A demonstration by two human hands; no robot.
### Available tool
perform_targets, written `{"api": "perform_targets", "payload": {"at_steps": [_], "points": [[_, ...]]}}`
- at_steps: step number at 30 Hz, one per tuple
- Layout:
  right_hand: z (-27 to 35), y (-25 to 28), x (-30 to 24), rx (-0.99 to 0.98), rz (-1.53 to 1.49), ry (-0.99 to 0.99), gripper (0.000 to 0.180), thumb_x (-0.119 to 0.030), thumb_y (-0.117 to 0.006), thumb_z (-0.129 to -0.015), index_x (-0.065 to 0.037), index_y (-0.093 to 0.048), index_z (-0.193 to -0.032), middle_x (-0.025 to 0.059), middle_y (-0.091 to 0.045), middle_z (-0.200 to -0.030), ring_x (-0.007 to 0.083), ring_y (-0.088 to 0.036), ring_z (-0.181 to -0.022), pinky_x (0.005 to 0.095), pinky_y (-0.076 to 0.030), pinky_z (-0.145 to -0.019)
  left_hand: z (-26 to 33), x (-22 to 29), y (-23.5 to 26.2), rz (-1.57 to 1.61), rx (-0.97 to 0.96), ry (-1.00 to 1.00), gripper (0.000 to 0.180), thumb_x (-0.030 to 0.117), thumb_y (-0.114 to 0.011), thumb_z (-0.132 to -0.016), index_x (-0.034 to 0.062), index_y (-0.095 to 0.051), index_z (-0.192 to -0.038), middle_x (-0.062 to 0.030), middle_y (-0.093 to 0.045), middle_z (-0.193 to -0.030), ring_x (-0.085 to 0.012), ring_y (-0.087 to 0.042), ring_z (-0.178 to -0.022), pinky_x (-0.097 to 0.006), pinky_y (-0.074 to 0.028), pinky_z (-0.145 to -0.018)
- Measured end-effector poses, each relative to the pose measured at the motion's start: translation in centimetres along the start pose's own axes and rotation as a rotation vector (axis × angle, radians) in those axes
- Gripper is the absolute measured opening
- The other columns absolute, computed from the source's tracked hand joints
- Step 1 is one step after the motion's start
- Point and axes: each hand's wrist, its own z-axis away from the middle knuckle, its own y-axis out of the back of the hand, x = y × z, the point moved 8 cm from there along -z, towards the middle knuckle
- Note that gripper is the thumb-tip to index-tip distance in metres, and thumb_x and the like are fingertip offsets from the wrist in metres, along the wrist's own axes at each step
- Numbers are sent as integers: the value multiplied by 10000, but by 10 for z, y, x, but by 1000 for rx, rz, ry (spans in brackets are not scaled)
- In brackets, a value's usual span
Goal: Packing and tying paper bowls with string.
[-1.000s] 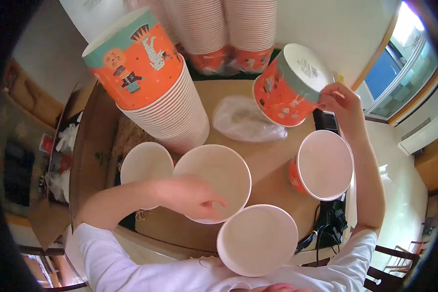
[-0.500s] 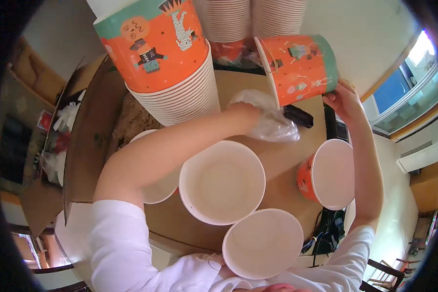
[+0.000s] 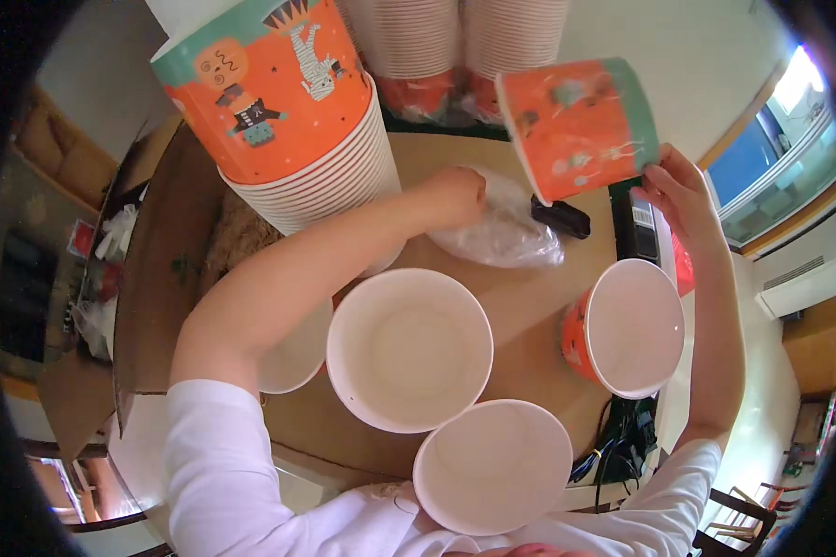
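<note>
My right hand (image 3: 680, 190) pinches the green base end of an orange and green paper bucket (image 3: 576, 130), tilted on its side in the air with its mouth to the left. My left hand (image 3: 455, 197) is closed at the gathered edge of a clear plastic bag (image 3: 506, 237). That bag lies crumpled on the cardboard surface, under the raised bucket. Beside the bag is a small black object (image 3: 561, 218). Near me stand open white-lined paper buckets: one in the middle (image 3: 411, 351), one in front (image 3: 494, 467) and one at the right (image 3: 635, 329). Another (image 3: 297, 357) is partly hidden by my left forearm.
A tall nested stack of printed paper buckets (image 3: 288, 102) rises at the left. Two wrapped stacks (image 3: 515, 46) stand at the back. Black cables (image 3: 618, 446) lie at the right edge. An open cardboard box (image 3: 158, 278) is on the left.
My left hand has come out from under the plastic and drawn back slightly left. The bucket in my right hand has shifted a little right and tilted differently.
</note>
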Motion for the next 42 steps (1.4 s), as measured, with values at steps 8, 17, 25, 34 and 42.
{"api": "perform_targets", "payload": {"at_steps": [8, 17, 25, 34, 42], "points": [[17, 40, 10, 127, -347, 40, 325, -90, -484, -932, -8, -448, -1244, 30, -546, -935, 91, -511, -740, 272, -524, -759, 69, 97, 31, 299, -124, -446, 166, 188, -577, -826, 40, -618, -890, -141, -632, -795, -269, -611, -726, -377, -483, -662], [23, 53, -3, -48, -341, 200, 378, -102, -501, -921, -25, -404, -1278, 87, -583, -1102, 178, -582, -953, 297, -509, -770, 190, 188, 59, 1242, -880, -569, 258, 220, -484, -951, 5, -600, -866, -38, -582, -819, -103, -545, -791, -260, -435, -738], [42, 65, -10, -23, -492, 213, 355, -150, -513, -926, -34, -431, -1252, 117, -545, -1170, 210, -583, -980, 279, -531, -774, 213, 183, 88, 1785, -1018, -273, 234, 214, -514, -937, 65, -651, -822, -77, -610, -846, -190, -554, -705, -260, -438, -652], [24, 60, -1, -78, -332, 116, 429, -196, -538, -912, -47, -404, -1292, 50, -574, -1082, 127, -565, -834, 277, -489, -705, 146, 127, 75, 1146, -423, -253, 282, 233, -491, -924, 11, -598, -786, -46, -596, -766, -143, -561, -743, -287, -448, -688], [-24, -6, 15, -228, -63, -240, 152, -144, -562, -900, -96, -516, -1037, -38, -505, -761, 53, -480, -618, 221, -452, -593, 63, 40, -22, -30, -207, -216, 285, 266, -562, -853, 14, -599, -980, -185, -612, -957, -321, -595, -907, -423, -465, -804]]}}
